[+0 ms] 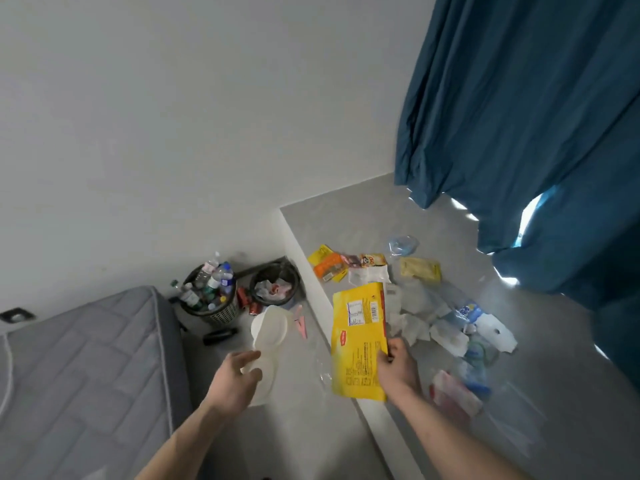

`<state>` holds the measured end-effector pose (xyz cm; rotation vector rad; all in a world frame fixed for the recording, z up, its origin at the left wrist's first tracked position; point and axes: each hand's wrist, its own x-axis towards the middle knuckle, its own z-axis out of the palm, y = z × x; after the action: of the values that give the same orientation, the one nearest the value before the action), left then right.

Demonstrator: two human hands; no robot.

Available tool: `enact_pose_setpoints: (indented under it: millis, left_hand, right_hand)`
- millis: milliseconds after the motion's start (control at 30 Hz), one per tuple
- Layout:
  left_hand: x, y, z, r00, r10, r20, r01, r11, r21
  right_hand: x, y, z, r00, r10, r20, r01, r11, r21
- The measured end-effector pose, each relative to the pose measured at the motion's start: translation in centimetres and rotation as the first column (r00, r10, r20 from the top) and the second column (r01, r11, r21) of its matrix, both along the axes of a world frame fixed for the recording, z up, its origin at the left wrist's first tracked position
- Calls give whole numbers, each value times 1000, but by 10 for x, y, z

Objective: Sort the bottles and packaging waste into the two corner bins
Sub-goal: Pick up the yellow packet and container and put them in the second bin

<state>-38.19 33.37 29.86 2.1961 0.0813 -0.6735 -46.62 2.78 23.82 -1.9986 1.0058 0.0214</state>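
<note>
Grey flooring forms two levels: a raised platform [363, 216] from 12 to 4 o'clock and a lower strip at centre. White wall fills the upper left; a blue curtain [526, 109] hangs at 1 o'clock. A grey mattress [79, 368] lies at 8 o'clock.

Two bins stand in the corner at 10 o'clock. The left bin [221, 311] is full of plastic bottles. The right bin [275, 284] contains crumpled packaging. Red cans [249, 303] lie on the floor between the bins.

The left hand [235, 379] is closed around a white moulded tray [268, 336], held above the lower floor. The right hand [396, 367] pinches the right edge of a yellow packet [358, 341] at the platform edge.

Loose wrappers [341, 266] and bottles [464, 313] remain scattered on the platform from 1 to 4 o'clock.
</note>
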Motion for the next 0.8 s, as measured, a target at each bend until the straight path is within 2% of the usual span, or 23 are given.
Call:
enact_pose_setpoints:
  millis: [267,533,800]
  left_hand:
    - [65,79,-8,993,23,-114,-26,999,-26]
    - [145,70,-24,989,11,-145,-19,998,-54]
    - [233,59,-33,986,26,-163,-21,999,28]
  right_hand:
    - [54,85,6,1000,7,-12,-7,1000,-2]
    - [125,75,-6,998,0,-56,-1,1000,-23]
    - [241,81,-25,993,75,-95,-72,997,32]
